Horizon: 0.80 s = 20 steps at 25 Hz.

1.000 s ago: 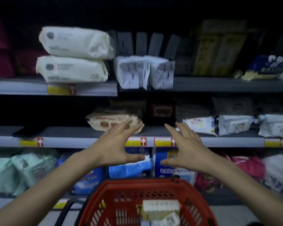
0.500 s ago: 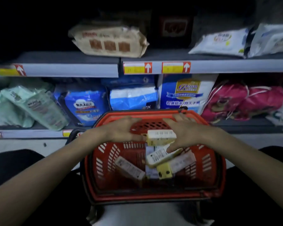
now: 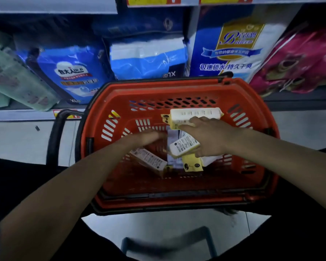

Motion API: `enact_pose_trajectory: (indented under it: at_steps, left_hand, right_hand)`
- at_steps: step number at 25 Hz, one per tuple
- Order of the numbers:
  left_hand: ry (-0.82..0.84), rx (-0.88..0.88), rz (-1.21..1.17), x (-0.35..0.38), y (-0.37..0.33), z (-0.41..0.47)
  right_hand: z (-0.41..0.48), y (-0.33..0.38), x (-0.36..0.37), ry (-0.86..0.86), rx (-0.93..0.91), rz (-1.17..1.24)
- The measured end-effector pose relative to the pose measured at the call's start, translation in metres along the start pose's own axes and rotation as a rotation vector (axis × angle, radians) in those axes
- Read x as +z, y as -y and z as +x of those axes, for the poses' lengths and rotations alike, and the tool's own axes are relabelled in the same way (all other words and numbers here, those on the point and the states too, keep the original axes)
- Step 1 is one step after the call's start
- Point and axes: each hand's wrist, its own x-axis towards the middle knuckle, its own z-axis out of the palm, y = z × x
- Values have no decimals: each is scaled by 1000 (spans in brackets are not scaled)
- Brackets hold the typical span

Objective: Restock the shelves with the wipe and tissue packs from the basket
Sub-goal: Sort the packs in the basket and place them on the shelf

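A red basket [image 3: 109, 102] stands on the floor below me with several small white and yellow packs in it. My right hand [image 3: 211, 136] is inside it. Its thumb lies by the upper pack [image 3: 194, 113] and its fingers curl around the end of a tilted white and yellow pack [image 3: 183, 146]. My left hand [image 3: 145, 137] is blurred, fingers stretched flat, just above a brownish pack [image 3: 149, 161] lying at the left of the basket. It holds nothing. A yellow pack end [image 3: 192, 164] pokes out beneath my right hand.
The bottom shelf right behind the basket holds large blue packs [image 3: 72, 72], a blue and white bag [image 3: 228, 46], green packs [image 3: 17, 80] at left and pink bags [image 3: 305, 63] at right. The black basket handle [image 3: 55, 132] hangs left. Grey floor surrounds it.
My view has dropped from the shelves to the basket. Both hands came down from shelf height into it, and my right hand has closed on a pack.
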Motion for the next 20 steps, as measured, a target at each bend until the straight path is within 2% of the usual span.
enact_pose_trajectory:
  at_steps: [6, 11, 15, 20]
  left_hand:
    - [54, -12, 21, 19, 13, 52]
    - [29, -109, -44, 37, 2, 67]
    - [107, -143, -177, 46, 6, 75]
    - [83, -195, -178, 49, 3, 81]
  right_hand:
    - [10, -2, 18, 125, 17, -76]
    - [12, -4, 17, 132, 11, -62]
    - [10, -5, 19, 124, 1, -84]
    - [9, -7, 23, 106, -3, -112]
